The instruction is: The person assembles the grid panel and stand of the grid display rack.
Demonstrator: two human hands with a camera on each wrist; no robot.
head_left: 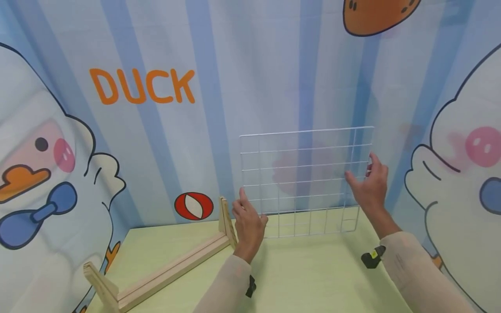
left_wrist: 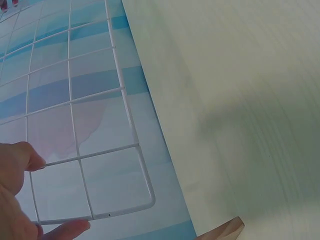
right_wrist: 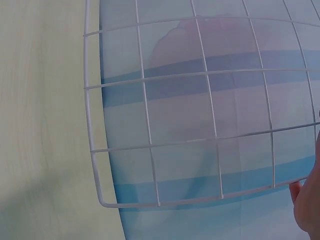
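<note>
A white wire grid panel (head_left: 307,131) stands nearly upright in front of the curtain, held between both hands. My left hand (head_left: 249,224) grips its left side near the lower corner. In the left wrist view, the left thumb (left_wrist: 32,157) lies over the wires and a finger reaches along the edge wire. At the opposite side my right hand (head_left: 369,184) holds the edge, thumb in front and fingers around the outer wire. The right wrist view shows the grid's lower corner (right_wrist: 102,202), while most of the right hand (right_wrist: 310,205) is cut off.
A wooden stand (head_left: 176,269) with a long bar and upright end pieces lies left of the left hand on the pale tabletop (head_left: 309,274). Behind the table hangs a blue striped curtain (head_left: 262,78) printed with ducks and the word DUCK.
</note>
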